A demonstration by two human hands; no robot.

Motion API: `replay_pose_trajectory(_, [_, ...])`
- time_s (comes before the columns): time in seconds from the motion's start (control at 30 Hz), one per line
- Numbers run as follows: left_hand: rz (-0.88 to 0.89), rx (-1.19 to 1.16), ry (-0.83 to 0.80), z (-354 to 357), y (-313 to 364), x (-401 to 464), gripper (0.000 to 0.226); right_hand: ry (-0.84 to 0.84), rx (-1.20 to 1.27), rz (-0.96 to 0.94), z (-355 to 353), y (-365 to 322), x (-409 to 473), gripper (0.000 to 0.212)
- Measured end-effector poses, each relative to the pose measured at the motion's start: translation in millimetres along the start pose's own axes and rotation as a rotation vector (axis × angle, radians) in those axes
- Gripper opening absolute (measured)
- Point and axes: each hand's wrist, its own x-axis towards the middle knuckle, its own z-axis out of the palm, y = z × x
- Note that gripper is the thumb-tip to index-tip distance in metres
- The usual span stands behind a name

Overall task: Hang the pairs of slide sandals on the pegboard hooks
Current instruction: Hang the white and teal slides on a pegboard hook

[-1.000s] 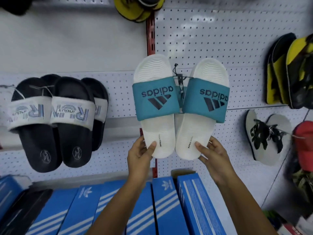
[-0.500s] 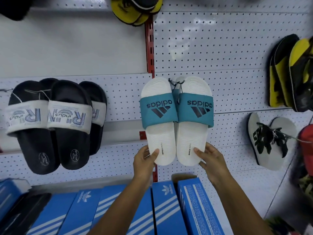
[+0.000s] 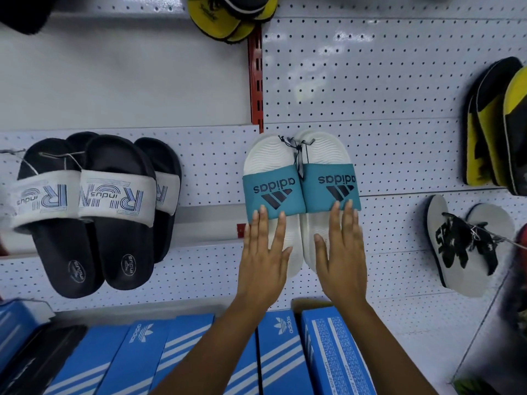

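Observation:
A pair of white slide sandals with teal straps (image 3: 299, 189) hangs toes-up on the white pegboard (image 3: 385, 95), tied together by a dark string over a hook (image 3: 309, 141) at the top. My left hand (image 3: 263, 258) lies flat on the heel half of the left sandal, fingers spread. My right hand (image 3: 342, 252) lies flat on the right sandal the same way. Neither hand grips anything. The sandals' heels are hidden under my palms.
Black slides with white straps (image 3: 85, 212) hang to the left. Grey flip-flops (image 3: 467, 246) and yellow-black sandals (image 3: 496, 124) hang on the right, more yellow ones (image 3: 228, 15) above. Blue shoe boxes (image 3: 182, 357) line the shelf below. A red upright (image 3: 256, 78) splits the panels.
The sandal pair moved down and closer together against the pegboard. My hands let go of the heels and now press flat with open fingers on the footbeds.

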Motion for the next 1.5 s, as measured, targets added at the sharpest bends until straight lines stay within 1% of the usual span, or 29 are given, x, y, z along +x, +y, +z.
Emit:
replay_pose_trajectory(0.13, [-0.068, 0.049, -0.047, 18.0, -6.0, 11.6, 0.069, -0.064, -0.011, 0.002, 14.7, 3.6, 10.4, 0.062])
replay_pose_trajectory(0.3, [-0.070, 0.066, -0.090, 20.7, -9.9, 15.3, 0.071, -0.112, -0.042, 0.004, 17.7, 7.8, 12.0, 0.062])
replay_pose_trajectory(0.37, [-0.054, 0.040, -0.112, 13.2, -9.1, 13.4, 0.068, -0.101, -0.038, 0.012, 15.0, 5.8, 10.8, 0.062])
replay_pose_trajectory(0.43, [-0.031, -0.023, -0.115, -0.8, -9.1, 12.0, 0.063, -0.053, -0.022, 0.024, 10.5, -3.7, 9.7, 0.060])
replay_pose_trajectory(0.53, [-0.018, -0.087, -0.044, -33.8, -17.5, 10.9, 0.058, 0.021, -0.004, -0.064, 6.8, -37.2, 10.1, 0.056])
replay_pose_trajectory(0.6, [-0.038, -0.085, 0.019, -58.2, -33.7, 6.5, 0.055, 0.007, 0.013, -0.173, 10.7, -69.8, 9.3, 0.055])
replay_pose_trajectory(0.7, [-0.066, -0.001, 0.126, -93.2, -72.2, -8.0, 0.051, -0.047, 0.059, -0.316, 24.2, -122.4, 1.6, 0.055])
replay_pose_trajectory(0.83, [-0.197, 0.117, 0.284, -139.9, -134.3, -31.3, 0.050, -0.106, 0.145, -0.436, 48.2, -191.3, -15.7, 0.054])
replay_pose_trajectory(0.9, [-0.304, 0.136, 0.317, -162.3, -165.8, -42.8, 0.051, -0.133, 0.178, -0.508, 59.0, -225.2, -22.8, 0.054])
replay_pose_trajectory(1.03, [-0.407, 0.132, 0.271, -186.5, -216.0, -53.4, 0.052, -0.172, 0.193, -0.583, 75.3, -269.7, -25.8, 0.053])
replay_pose_trajectory(1.13, [-0.386, 0.113, 0.213, -192.4, -243.3, -52.3, 0.055, -0.181, 0.172, -0.578, 87.6, -288.4, -20.9, 0.053])
replay_pose_trajectory(1.23, [-0.351, 0.066, 0.134, -189.4, -258.9, -44.5, 0.058, -0.173, 0.137, -0.561, 102.9, -292.6, -12.2, 0.053])
replay_pose_trajectory(1.3, [-0.334, 0.050, 0.093, -184.1, -265.9, -38.1, 0.058, -0.205, 0.138, -0.533, 113.2, -290.7, -4.5, 0.055])
replay_pose_trajectory(1.4, [-0.336, 0.022, 0.060, -177.9, -271.1, -32.1, 0.057, -0.251, 0.104, -0.525, 122.9, -285.6, 5.8, 0.057])
replay_pose_trajectory(1.5, [-0.326, 0.025, 0.043, -175.2, -270.8, -31.1, 0.057, -0.306, 0.081, -0.556, 119.7, -282.2, 12.5, 0.058])
